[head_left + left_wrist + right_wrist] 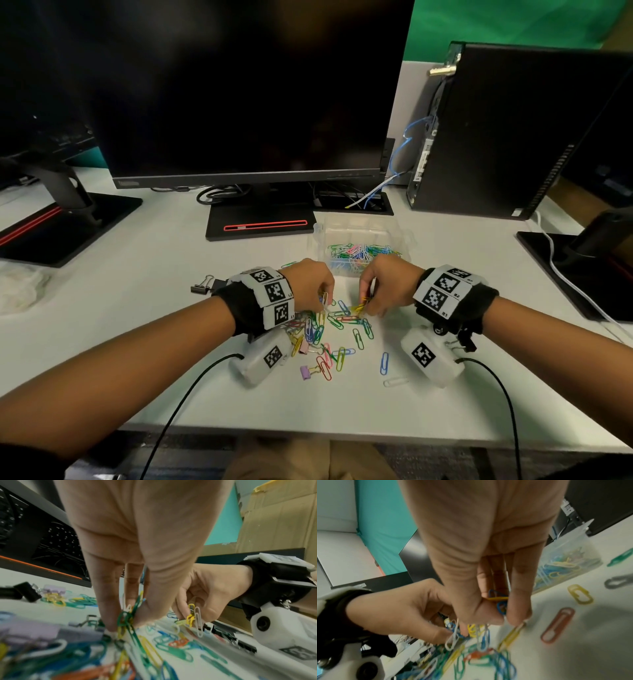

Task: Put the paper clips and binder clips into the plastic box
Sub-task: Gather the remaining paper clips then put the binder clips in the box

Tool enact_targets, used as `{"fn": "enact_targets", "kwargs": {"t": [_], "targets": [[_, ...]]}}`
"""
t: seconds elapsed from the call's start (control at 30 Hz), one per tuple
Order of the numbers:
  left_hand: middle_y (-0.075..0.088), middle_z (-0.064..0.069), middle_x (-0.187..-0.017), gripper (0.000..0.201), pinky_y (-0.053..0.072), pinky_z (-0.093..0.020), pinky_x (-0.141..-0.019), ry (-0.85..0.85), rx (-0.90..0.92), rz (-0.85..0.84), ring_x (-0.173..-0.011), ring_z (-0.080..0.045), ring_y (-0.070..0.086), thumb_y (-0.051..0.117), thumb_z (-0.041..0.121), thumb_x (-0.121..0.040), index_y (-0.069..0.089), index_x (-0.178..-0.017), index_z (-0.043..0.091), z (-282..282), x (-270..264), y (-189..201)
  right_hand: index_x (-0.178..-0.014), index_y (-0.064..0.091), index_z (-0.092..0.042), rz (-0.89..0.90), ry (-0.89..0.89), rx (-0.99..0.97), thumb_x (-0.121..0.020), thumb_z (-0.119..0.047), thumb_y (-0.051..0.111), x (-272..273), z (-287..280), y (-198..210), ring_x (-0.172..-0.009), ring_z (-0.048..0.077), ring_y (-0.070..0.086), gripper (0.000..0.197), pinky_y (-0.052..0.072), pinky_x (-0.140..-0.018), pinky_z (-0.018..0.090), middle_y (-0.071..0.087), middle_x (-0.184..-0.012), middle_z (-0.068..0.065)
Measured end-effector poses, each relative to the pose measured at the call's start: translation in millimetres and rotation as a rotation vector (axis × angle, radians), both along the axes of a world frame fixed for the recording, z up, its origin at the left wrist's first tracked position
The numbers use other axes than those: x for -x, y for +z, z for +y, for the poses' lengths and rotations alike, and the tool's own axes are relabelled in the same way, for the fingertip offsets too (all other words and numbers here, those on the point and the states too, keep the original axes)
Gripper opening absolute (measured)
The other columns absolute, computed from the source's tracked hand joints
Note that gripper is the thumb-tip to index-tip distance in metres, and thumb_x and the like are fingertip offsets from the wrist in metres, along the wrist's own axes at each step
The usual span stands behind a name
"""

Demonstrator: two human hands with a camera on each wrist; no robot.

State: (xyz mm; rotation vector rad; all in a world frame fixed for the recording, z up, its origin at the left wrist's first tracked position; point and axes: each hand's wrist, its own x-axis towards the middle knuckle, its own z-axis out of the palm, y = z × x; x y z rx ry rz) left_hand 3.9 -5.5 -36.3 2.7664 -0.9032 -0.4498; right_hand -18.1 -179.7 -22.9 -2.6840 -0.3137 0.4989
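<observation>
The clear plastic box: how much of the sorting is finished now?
Partly done: the clear plastic box already holds many coloured paper clips. In hand: the left hand and right hand each pinch several clips. Left: the scattered clips, lilac binder clips and a black binder clip.

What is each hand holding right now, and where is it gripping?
Both pinch small bunches of coloured wire paper clips at their fingertips: left hand green ones, right hand yellow and blue.

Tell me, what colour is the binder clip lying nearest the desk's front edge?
Lilac, a pale purple binder clip; the head view shows it best.
</observation>
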Motion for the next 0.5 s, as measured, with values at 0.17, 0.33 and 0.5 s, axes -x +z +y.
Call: {"fn": "enact_targets", "kwargs": {"t": [0.17, 0.33, 0.5], "targets": [[0.07, -0.004, -0.102, 0.02, 0.041, -0.011, -0.059, 0.039, 0.116, 0.005, -0.077, -0.009, 0.055, 0.067, 0.009, -0.079, 0.073, -0.098, 0.013, 9, -16, 16, -0.078, 0.075, -0.017, -0.155, -0.076, -0.011, -0.066, -0.014, 0.076, -18, -12, 27, -0.06, 0.002, 0.052, 0.012, 0.044, -0.059, 0.017, 0.061, -0.066, -0.012], [0.071, -0.004, -0.091, 0.016, 0.045, -0.004, -0.049, 0.125, 0.305, 0.052, -0.06, -0.002, 0.061, 0.069, 0.007, -0.079, 0.073, -0.092, 0.014, 9, -44, 33, -0.078, 0.074, -0.013, -0.255, -0.226, -0.157, -0.07, -0.011, 0.076, -42, -23, 42, -0.058, 0.004, 0.052, 0.008, 0.044, -0.051, 0.013, 0.06, -0.062, -0.008], [0.07, -0.004, -0.076, 0.015, 0.05, -0.009, -0.052, 0.208, 0.449, -0.026, -0.049, 0.002, 0.061, 0.067, 0.004, -0.08, 0.073, -0.091, 0.011, -10, -71, 47, -0.089, 0.074, -0.012, -0.319, -0.346, -0.159, -0.077, -0.012, 0.071, -61, -25, 20, -0.071, 0.011, 0.058, 0.013, 0.044, -0.064, 0.019, 0.07, -0.087, 0.005]]}}
